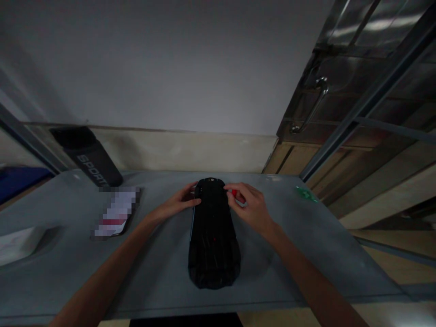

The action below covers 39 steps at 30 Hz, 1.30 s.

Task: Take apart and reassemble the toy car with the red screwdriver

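Note:
A long black object, like the underside of a toy car [213, 227], lies lengthwise on the grey table [272, 272]. My left hand [180, 200] grips its far left side, with the thumb on top and the other fingers partly hidden behind the edge. At the far right side is my right hand [248, 204], its thumb and fingers pinched around a small red item [234, 193] that is mostly covered. The right fingertips are at the edge of the black object.
A black bottle marked SPORT [93, 159] stands at the back left beside a phone [117, 212]. A white object [20, 245] lies at the left edge. Green material in clear plastic [305, 194] rests at the back right. A wall [190, 150] rises behind the table.

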{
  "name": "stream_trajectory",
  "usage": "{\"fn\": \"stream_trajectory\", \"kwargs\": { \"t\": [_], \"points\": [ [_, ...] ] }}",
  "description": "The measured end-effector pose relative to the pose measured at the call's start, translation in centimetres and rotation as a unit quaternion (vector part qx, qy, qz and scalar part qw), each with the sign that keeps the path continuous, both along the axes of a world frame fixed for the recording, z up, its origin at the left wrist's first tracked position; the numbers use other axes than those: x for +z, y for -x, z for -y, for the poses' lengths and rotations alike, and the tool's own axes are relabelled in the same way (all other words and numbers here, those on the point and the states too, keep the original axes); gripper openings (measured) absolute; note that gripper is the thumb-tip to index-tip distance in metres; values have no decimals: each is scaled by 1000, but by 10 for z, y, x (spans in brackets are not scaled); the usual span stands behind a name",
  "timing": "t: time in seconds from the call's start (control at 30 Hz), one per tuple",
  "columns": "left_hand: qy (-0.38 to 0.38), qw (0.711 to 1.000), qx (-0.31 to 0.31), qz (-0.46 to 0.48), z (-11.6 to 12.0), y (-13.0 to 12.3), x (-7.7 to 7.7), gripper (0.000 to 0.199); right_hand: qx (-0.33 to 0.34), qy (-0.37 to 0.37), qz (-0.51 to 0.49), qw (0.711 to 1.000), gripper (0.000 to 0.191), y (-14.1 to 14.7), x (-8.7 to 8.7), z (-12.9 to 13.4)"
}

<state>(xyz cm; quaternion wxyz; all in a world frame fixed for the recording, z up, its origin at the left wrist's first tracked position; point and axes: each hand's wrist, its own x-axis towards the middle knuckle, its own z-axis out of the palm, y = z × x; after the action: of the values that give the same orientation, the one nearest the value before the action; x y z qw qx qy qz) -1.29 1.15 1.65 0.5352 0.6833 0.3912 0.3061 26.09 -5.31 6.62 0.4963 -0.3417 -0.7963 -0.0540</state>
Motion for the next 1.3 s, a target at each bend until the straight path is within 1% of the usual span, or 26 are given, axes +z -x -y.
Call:
{"fn": "stream_trajectory", "kwargs": {
  "t": [0.17, 0.27, 0.33, 0.4, 0.5, 0.57, 0.87, 1.07, 1.17, 1.3],
  "points": [
    [10, 1000, -5, 27, 3, 0, 4, 78, 9, 27, 12, 1000, 23, -1, 0, 1],
    [18, 999, 1, 29, 3, 1, 3, 77, 25, 37, 19, 999, 27, -3, 3, 3],
    [21, 999, -6, 30, 2, 2, 0, 80, 31, 46, 22, 998, 28, -4, 5, 4],
    [22, 999, -14, 35, 0, 3, -3, 82, 27, 43, 25, 998, 24, -3, 6, 5],
    [19, 999, -20, 40, -1, 4, -6, 84, 5, 22, 21, 1000, 13, 0, 6, 5],
    [19, 999, -20, 36, -2, 4, -6, 85, -5, 18, 16, 1000, 11, 1, 5, 5],
    [14, 999, -14, 35, -1, 4, -4, 83, 20, 45, 30, 998, 22, -1, 6, 7],
    [14, 999, -12, 39, -1, 5, -7, 82, 35, 49, 49, 997, 26, -2, 9, 8],
    [17, 999, -13, 33, -2, 5, -7, 84, 31, 40, 50, 997, 22, -1, 8, 8],
    [12, 1000, -13, 24, -1, 4, -5, 83, 4, 13, 40, 999, 11, 0, 7, 6]
  ]
}}
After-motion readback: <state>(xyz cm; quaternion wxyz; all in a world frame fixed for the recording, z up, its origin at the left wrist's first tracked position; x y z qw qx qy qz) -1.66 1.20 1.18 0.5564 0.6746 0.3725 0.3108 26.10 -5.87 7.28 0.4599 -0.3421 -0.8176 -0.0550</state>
